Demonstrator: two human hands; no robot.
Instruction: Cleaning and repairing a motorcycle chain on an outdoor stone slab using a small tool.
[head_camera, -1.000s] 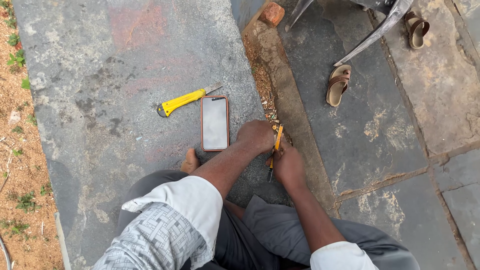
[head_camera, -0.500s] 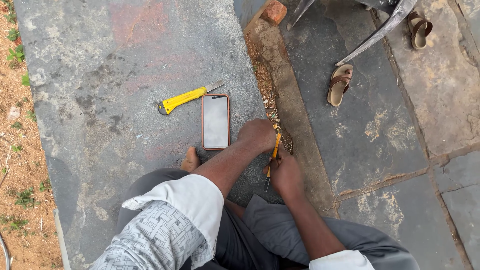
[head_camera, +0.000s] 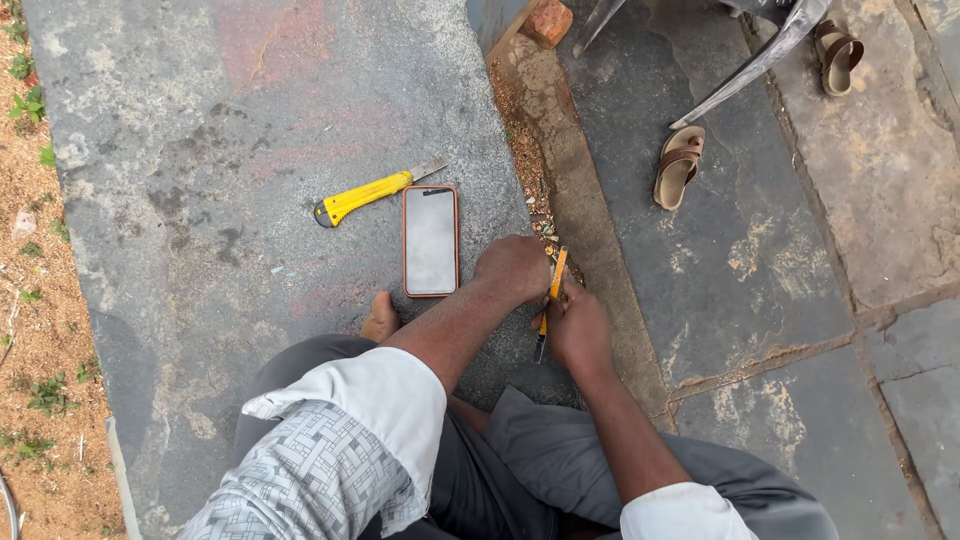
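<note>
I sit on a grey stone slab (head_camera: 250, 130) with both hands together at its right edge. My right hand (head_camera: 578, 325) grips a thin orange-handled tool (head_camera: 552, 290) whose dark tip points back toward me. My left hand (head_camera: 515, 268) is closed beside the tool's upper end, pressed against it; what its fingers hold is hidden. A phone in an orange case (head_camera: 431, 240) lies face up just left of my left hand. A yellow utility knife (head_camera: 375, 192) lies beyond the phone, blade out to the right.
A crumbly strip of dirt and debris (head_camera: 535, 170) runs along the slab's edge. Two brown sandals (head_camera: 678, 165) (head_camera: 836, 55) and metal chair legs (head_camera: 760, 60) stand on the lower paving at right. A brick piece (head_camera: 548, 22) lies at top. Bare soil (head_camera: 30, 250) borders the left.
My right hand has shifted slightly toward me along the orange-handled tool. The left hand stays in place. Phone and knife have not moved.
</note>
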